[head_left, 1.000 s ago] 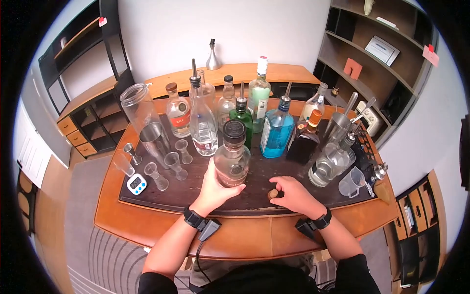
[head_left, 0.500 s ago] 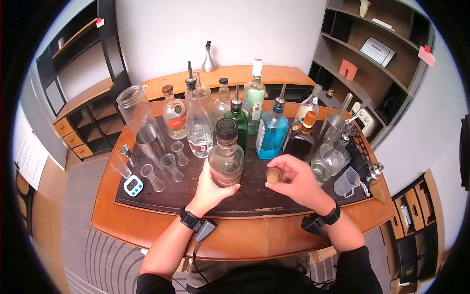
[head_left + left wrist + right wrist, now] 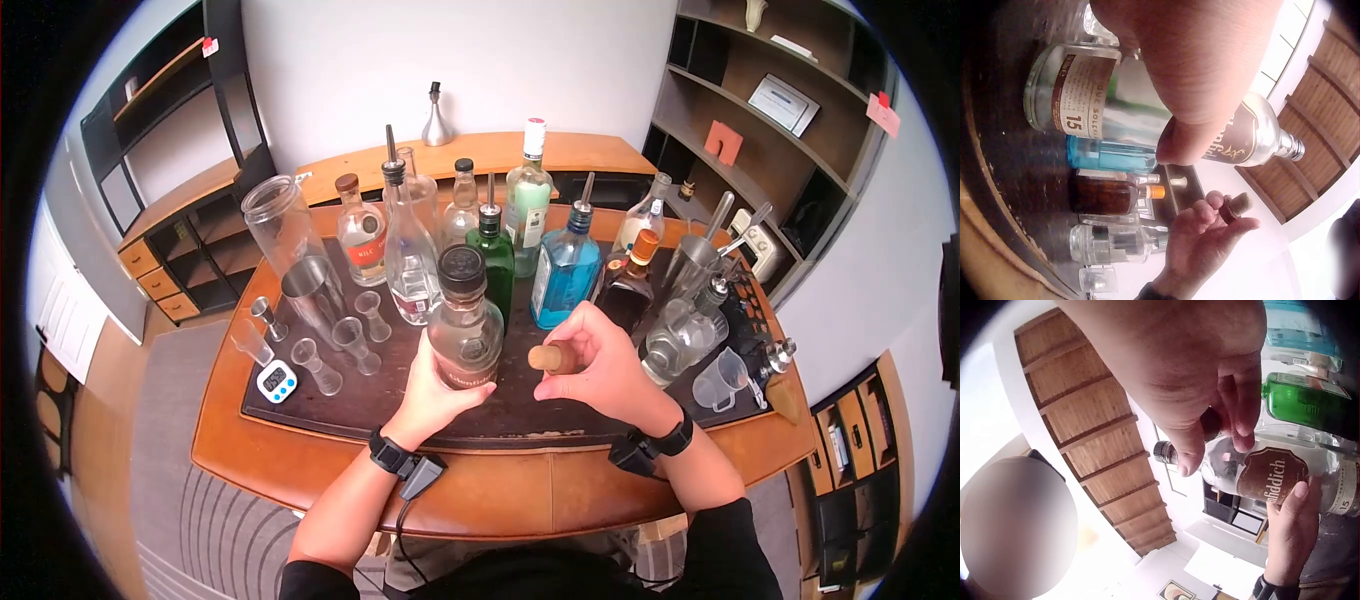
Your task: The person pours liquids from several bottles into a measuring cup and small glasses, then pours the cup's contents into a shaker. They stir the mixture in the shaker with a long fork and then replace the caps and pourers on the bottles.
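My left hand [image 3: 430, 398] grips a clear glass bottle [image 3: 467, 335] with a dark neck top, thumb across its front. A brown label [image 3: 1272, 475] faces the right wrist view. Whether the bottle's base touches the table cannot be told. Right of the bottle, my right hand [image 3: 608, 372] pinches a cork stopper [image 3: 546, 357] between thumb and fingers, cork end towards the bottle and not touching it. The left wrist view shows the stopper [image 3: 1239, 205] held at the fingertips of my right hand [image 3: 1196, 240].
Behind the held bottle stand a green bottle [image 3: 497, 262], a blue bottle [image 3: 567, 275] and several others. On the left are a metal shaker tin [image 3: 314, 290], small glasses [image 3: 316, 368] and a timer [image 3: 276, 381]. A plastic jug [image 3: 720, 380] stands at the right.
My right hand has lifted the stopper higher and turned it, so its cork end now points left towards the bottle. My left hand keeps its grip in nearly the same place.
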Motion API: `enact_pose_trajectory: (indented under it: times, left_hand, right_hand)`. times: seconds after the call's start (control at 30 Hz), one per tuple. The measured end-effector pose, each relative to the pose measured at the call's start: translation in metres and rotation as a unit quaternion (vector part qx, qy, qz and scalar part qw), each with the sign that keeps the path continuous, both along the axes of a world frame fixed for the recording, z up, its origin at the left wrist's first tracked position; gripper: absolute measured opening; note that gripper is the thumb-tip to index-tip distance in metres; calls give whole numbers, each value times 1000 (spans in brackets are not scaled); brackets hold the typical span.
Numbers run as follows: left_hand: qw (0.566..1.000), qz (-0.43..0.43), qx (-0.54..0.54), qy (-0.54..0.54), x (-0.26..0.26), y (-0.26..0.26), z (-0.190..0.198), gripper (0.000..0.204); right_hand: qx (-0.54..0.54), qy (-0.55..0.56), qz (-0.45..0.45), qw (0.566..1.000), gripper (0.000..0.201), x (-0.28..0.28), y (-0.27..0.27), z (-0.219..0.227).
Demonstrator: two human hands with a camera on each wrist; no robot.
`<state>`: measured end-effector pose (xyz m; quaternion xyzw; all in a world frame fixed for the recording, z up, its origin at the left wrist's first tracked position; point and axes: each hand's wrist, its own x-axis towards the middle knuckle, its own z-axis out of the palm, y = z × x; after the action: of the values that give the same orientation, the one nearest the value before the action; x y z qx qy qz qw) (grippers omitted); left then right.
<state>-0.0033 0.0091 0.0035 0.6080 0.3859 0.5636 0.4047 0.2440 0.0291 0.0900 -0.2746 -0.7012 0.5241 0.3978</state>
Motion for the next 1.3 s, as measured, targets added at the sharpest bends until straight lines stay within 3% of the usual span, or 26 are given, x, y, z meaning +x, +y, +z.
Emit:
enact_pose_trajectory:
  times: [0.1,0.17,0.47,0.6,0.67,0.83,0.93,1.3]
  left_hand:
    - [1000,-2,-9,2,-1,0,-2,89]
    - [1000,-3,-15,8,0,-1,-2,88]
    - [999,-1,-38,-19,1,-5,2,89]
    - [1000,3,-30,8,-5,3,-12,86]
    - [997,5,-69,-21,1,-4,0,85]
    - [998,37,-44,-5,0,-5,-7,86]
    - [998,52,-33,32,-4,-3,-18,89]
    - [997,51,-65,1,-9,-2,-20,98]
  right_hand:
    - [3,19,15,1000,53,1,-4,3]
    - [204,-123,-60,969,52,0,-11,17]
    - [291,-134,-93,943,53,-2,-17,18]
    - [261,-184,-114,941,38,-4,-14,16]
    - [265,-261,-128,919,32,-1,-3,-2]
    - [213,-392,-111,888,31,7,22,-46]
    - [203,-455,-110,860,32,12,20,-48]
    - [237,-451,-101,854,32,13,31,-81]
